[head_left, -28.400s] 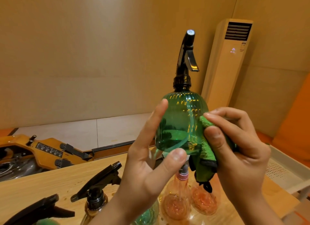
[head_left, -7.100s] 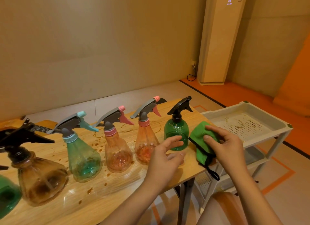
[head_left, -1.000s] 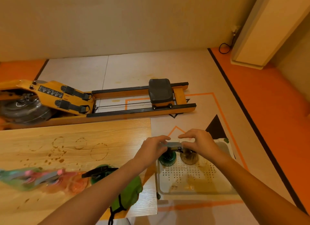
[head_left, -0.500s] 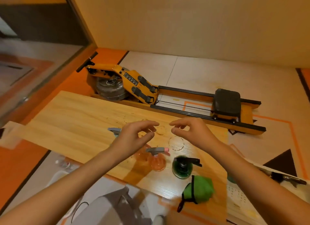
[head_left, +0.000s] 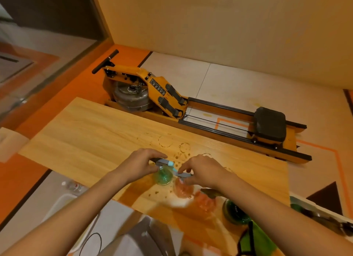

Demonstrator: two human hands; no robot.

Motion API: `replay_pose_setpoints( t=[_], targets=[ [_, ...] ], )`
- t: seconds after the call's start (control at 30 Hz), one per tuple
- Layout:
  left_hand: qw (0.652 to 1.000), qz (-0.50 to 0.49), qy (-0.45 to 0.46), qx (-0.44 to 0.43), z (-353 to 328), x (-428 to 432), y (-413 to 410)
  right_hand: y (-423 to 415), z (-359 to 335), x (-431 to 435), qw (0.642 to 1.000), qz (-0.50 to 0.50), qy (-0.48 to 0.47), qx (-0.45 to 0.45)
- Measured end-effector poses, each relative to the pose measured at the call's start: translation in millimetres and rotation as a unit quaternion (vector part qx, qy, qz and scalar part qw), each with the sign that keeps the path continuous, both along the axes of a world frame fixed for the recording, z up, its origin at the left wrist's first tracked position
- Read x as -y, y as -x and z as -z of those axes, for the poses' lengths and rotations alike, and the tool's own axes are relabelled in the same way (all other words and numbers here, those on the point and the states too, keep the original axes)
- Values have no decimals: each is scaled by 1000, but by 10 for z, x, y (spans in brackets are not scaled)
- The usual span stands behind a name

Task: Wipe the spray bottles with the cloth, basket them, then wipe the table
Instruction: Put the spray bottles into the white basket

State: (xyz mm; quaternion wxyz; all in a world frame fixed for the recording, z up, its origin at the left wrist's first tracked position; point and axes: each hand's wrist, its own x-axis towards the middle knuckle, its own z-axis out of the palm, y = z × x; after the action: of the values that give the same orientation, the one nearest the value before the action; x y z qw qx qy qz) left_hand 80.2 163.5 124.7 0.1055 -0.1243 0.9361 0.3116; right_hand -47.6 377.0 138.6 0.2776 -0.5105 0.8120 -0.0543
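On the wooden table (head_left: 91, 133), my left hand (head_left: 138, 165) grips the grey spray head of a teal bottle (head_left: 163, 176). Beside it, my right hand (head_left: 203, 170) grips the grey spray head of a pink bottle (head_left: 183, 190). Another pink bottle (head_left: 205, 200) stands partly under my right forearm. Further right a dark green bottle (head_left: 234, 213) stands near the table's edge. The green cloth (head_left: 256, 240) with black trim lies at the near right corner. The basket (head_left: 309, 208) shows only as a white rim at the right, with dark bottle heads in it.
Wet rings and droplets (head_left: 172, 143) mark the table's middle. An orange rowing machine (head_left: 168, 101) lies on the floor behind the table. A grey seat (head_left: 145, 236) is below the near edge. A small clear bottle (head_left: 72, 186) lies on the floor at the left.
Half a second ago both hands hovered open above the table. Now they have dropped onto the teal and pink bottles and grip their spray heads. The view has tilted closer.
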Motion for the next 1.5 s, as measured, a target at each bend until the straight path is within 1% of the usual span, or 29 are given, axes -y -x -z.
replay_pose_setpoints(
  t=[0.13,0.23,0.3,0.43,0.57,0.77,0.93,1.1,1.27,1.4,1.5],
  targets=[
    [1000,23,2,6,171,60,81,66,57,88,999,29,-31,16],
    [1000,17,4,-14,198,59,155,116,86,124,998,29,-46,-11],
    [1000,14,-1,-19,182,59,204,172,84,118,998,30,-41,-30],
    [999,2,-28,-29,59,72,330,339,-14,39,997,67,21,-26],
    [998,11,-29,-62,-201,-21,525,518,-219,-151,993,90,70,-14],
    [994,57,-10,-95,-706,-485,925,821,-697,-822,976,173,129,-19],
    [983,119,6,-137,-1143,-1279,1423,1085,-1133,-1772,956,242,158,-45],
    [964,202,-3,-173,-1368,-2461,1941,1207,-1387,-3016,933,312,163,-74],
    [946,268,-34,-178,-1158,-3772,2392,1248,-1306,-4331,912,375,146,-76],
    [938,306,-54,-155,-893,-4745,2646,1262,-1105,-5205,894,420,140,-73],
    [934,327,-57,-133,-665,-5346,2781,1294,-856,-5761,887,441,118,-68]
  ],
)
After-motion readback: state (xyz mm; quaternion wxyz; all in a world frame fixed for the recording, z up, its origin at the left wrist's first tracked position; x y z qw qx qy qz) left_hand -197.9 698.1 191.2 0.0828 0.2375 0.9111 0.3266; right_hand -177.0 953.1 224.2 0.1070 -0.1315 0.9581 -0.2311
